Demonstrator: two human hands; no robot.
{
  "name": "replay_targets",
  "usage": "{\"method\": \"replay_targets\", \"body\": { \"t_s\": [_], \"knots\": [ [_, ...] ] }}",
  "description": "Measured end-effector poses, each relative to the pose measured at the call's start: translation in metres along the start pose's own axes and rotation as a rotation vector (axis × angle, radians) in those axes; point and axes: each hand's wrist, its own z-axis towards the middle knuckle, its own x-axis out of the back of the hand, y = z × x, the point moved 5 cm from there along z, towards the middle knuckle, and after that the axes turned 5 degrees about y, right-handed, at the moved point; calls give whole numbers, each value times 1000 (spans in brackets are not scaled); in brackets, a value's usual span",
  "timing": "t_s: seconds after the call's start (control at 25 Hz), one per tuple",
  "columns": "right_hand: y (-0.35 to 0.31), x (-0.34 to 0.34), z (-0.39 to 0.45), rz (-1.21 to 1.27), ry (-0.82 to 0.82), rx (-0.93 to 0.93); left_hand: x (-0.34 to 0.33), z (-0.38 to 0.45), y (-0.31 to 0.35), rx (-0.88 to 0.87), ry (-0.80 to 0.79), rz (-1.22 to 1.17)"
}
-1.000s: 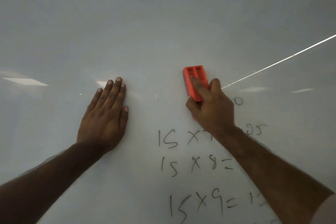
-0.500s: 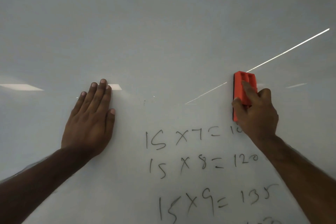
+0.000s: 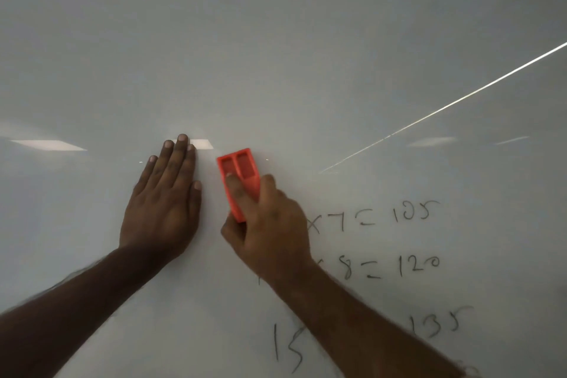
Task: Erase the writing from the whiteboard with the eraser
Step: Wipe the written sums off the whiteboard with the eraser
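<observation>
Two shallow rectangular recesses mark the back of the orange-red eraser (image 3: 237,179), pressed flat on the whiteboard (image 3: 276,40) just above the dark handwritten sums (image 3: 395,239). Right hand (image 3: 270,230) clamps its lower half, forefinger lying along it. Left hand (image 3: 165,202) rests just beside, palm flat, fingers together.

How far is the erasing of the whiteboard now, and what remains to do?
Done: the whiteboard above the hands shows no writing. In hand: the right hand presses the red eraser on the board beside the flat left hand. Left: the line ending "= 105", the line ending "= 120", the "135" and the "15" are not erased; the arm hides parts of them.
</observation>
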Motion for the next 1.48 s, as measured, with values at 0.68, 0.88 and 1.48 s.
{"method": "replay_targets", "body": {
  "t_s": [0.68, 0.88, 1.48],
  "knots": [
    [144, 52, -24, -154, 197, -480, -2, -4, 3, 31, -7, 3],
    [39, 14, -23, -28, 119, -167, -1, -5, 2, 22, -20, -11],
    [217, 79, -54, -169, 211, -624, -6, -14, -3, 10, -32, 3]
  ]
}}
